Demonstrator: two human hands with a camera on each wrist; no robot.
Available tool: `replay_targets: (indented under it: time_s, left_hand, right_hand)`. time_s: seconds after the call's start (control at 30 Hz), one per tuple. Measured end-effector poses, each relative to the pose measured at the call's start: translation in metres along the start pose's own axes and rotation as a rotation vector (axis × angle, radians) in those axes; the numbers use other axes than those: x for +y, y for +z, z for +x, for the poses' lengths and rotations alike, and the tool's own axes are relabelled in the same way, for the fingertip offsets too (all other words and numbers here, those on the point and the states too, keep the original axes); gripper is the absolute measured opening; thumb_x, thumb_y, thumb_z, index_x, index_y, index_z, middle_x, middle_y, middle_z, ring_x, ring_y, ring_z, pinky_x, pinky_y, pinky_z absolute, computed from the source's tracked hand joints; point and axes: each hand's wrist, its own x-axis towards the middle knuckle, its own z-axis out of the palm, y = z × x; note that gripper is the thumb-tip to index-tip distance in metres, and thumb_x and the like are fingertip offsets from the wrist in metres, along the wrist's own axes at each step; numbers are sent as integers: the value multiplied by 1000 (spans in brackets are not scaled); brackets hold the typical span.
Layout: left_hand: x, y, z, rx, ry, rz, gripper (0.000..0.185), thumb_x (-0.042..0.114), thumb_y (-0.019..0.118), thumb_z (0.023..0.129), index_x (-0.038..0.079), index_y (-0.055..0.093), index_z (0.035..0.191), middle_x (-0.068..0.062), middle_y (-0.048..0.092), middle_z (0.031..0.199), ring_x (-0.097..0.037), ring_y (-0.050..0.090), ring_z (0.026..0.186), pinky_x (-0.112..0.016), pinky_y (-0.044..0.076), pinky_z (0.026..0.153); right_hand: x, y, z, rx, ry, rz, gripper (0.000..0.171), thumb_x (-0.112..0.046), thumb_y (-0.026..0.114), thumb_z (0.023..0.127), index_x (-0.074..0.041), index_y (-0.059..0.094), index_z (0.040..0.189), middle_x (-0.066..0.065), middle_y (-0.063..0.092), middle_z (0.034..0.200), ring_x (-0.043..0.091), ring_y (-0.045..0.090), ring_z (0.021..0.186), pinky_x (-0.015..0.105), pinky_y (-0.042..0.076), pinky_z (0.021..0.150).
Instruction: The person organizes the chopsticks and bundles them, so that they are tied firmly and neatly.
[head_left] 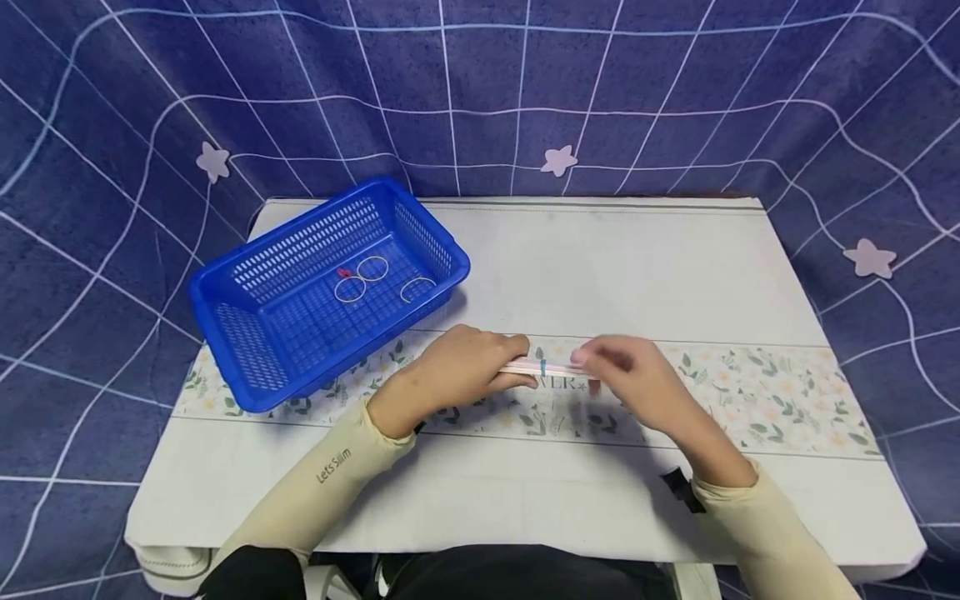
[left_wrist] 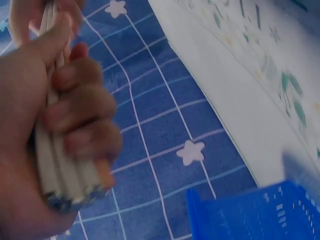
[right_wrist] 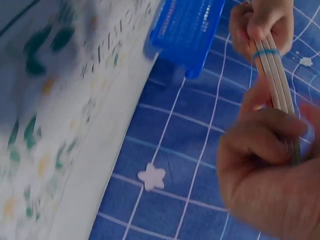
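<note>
Between my two hands, level above the table, is a bundle of slim pale sticks (right_wrist: 274, 72) with a blue rubber band (right_wrist: 265, 53) around it. My left hand (head_left: 472, 362) grips the bundle's left part, fingers wrapped over it and thumb along the top. In the left wrist view, dark bluish stick ends (left_wrist: 75, 197) poke out past that palm. My right hand (head_left: 633, 375), somewhat blurred, has its curled fingers around the other end. The blue band sits between the hands, closer to the left one in the right wrist view.
A blue plastic basket (head_left: 330, 367) stands at the table's left. Inside lie several pale yellow rubber bands (head_left: 372, 267) and a small red piece (head_left: 344, 272). The white table (head_left: 637, 258) carries a flowered strip, and a blue gridded cloth (head_left: 480, 83) hangs around it.
</note>
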Motion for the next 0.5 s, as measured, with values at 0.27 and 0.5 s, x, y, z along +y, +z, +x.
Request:
replay_targets:
  time_s: [0.27, 0.5]
  left_hand:
    - [-10, -3, -20, -114, -50, -101, 19, 37, 60, 108, 19, 64, 102, 8, 63, 88, -9, 52, 72, -32, 49, 69]
    - [-10, 20, -26, -159, -88, -121, 24, 31, 52, 111, 10, 57, 120, -2, 64, 104, -19, 65, 91, -44, 55, 86]
  right_hand:
    - [17, -10, -5, -156, -164, -304, 25, -29, 72, 102, -20, 78, 124, -6, 79, 112, 7, 68, 90, 32, 57, 83]
    - [18, -7, 3, -167, -260, -700, 22, -30, 67, 105, -16, 76, 119, -7, 73, 100, 15, 67, 93, 42, 55, 88]
